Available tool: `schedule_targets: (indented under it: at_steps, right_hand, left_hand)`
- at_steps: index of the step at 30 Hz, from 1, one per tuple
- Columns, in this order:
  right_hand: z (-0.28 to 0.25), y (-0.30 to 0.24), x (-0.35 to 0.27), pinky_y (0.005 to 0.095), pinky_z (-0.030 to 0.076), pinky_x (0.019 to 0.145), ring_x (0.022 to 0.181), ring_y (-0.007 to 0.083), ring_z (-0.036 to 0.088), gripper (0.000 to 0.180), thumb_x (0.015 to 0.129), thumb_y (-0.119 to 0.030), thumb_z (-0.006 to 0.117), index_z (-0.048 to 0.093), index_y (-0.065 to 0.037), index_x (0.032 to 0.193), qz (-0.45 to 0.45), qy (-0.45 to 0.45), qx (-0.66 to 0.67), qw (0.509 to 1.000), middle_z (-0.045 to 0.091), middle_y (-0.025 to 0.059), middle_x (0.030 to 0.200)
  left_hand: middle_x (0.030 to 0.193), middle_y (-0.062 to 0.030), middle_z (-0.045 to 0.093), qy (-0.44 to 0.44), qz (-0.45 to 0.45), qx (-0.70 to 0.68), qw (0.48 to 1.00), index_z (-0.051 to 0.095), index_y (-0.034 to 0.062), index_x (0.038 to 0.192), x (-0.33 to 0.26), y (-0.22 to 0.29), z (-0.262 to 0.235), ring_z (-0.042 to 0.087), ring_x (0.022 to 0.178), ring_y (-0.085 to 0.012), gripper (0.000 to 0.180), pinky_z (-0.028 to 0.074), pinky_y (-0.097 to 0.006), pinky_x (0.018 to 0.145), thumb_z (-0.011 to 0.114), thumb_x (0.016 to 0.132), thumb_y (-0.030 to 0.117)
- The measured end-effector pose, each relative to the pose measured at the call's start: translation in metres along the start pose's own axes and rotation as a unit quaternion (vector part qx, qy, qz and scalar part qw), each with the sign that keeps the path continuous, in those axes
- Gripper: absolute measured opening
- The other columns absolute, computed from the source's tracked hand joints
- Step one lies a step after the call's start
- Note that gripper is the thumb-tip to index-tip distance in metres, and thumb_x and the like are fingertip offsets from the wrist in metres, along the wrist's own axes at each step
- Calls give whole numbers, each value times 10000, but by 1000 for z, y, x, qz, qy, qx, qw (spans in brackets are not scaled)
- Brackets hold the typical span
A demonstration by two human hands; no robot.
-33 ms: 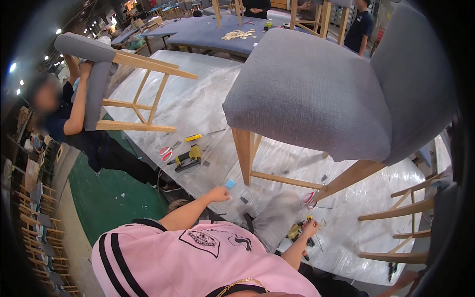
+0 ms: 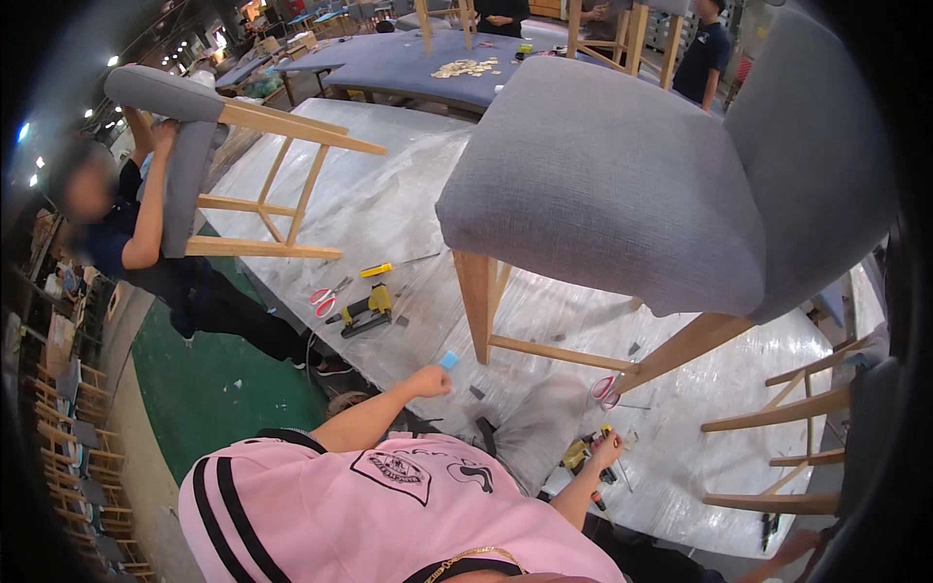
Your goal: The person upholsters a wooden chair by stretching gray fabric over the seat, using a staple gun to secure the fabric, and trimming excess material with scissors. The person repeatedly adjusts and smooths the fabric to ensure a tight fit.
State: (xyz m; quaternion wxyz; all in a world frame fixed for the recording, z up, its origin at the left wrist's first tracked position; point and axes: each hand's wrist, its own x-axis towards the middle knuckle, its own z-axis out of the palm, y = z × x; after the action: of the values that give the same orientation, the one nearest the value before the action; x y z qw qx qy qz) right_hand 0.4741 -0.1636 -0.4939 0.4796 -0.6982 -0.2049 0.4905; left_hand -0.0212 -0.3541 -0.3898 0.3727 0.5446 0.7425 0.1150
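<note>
My left hand (image 2: 428, 381) is closed over the plastic-wrapped tabletop (image 2: 389, 214), with a small flat light-blue piece (image 2: 448, 360) at its fingertips. Farther right, my right hand (image 2: 607, 449) has its fingers curled at a small yellow-and-black thing (image 2: 606, 430) whose kind I cannot make out. Partly behind that hand lies a yellow-and-black tool (image 2: 577, 453). Beyond both hands a grey upholstered chair (image 2: 593, 175) stands upright on the table, its wooden legs reaching the wrap. Red-handled scissors (image 2: 604, 391) rest by its near right leg.
A staple gun (image 2: 366, 313), other red-handled scissors (image 2: 328, 297) and a yellow-handled screwdriver (image 2: 379, 269) lie at left. A co-worker (image 2: 121, 228) grips a tilted grey chair (image 2: 185, 175) there. Wooden chair legs (image 2: 777, 413) jut in from the right. Behind stands a blue-grey table (image 2: 408, 68).
</note>
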Motion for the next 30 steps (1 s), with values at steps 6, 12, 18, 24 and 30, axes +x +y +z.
schedule_targets:
  at_steps: [6,12,18,24,30]
  right_hand:
    - [-2,-26,-85,283,430,413,473,146,538,363,925,-334,780,575,-44,1001,-58,111,-95,988,621,84,714]
    - [4,-15,-117,350,570,666,801,255,688,646,935,-172,729,315,-161,1431,29,25,271,962,658,165,1031]
    - [35,-82,-175,417,547,914,999,279,674,487,957,-60,657,433,-108,1387,-52,-200,349,914,662,149,1114]
    - [59,-145,-188,364,554,683,720,187,621,96,979,-119,655,578,-76,1017,-75,-301,224,924,604,46,813]
    - [71,-164,-243,236,441,481,523,81,545,265,996,-291,721,650,-45,1065,-46,-313,71,946,592,-8,700]
  left_hand:
    - [896,-179,770,-72,9,-1,997,797,48,965,-1,-13,18,738,865,-342,364,566,-457,815,719,816,371]
    - [952,-202,766,-127,-38,-2,991,791,64,994,-18,-43,30,740,943,-336,396,565,-460,858,761,770,389]
    - [1049,-217,745,-38,74,1,996,738,49,1085,-4,-30,40,708,1009,-398,408,551,-470,891,736,805,346]
    - [1019,-197,712,-58,268,-36,961,734,44,1078,14,177,-18,692,922,-380,295,558,-453,832,694,866,246]
    - [1027,-146,677,62,437,25,897,644,64,1149,-2,299,-55,657,976,-364,298,530,-459,854,699,870,152]
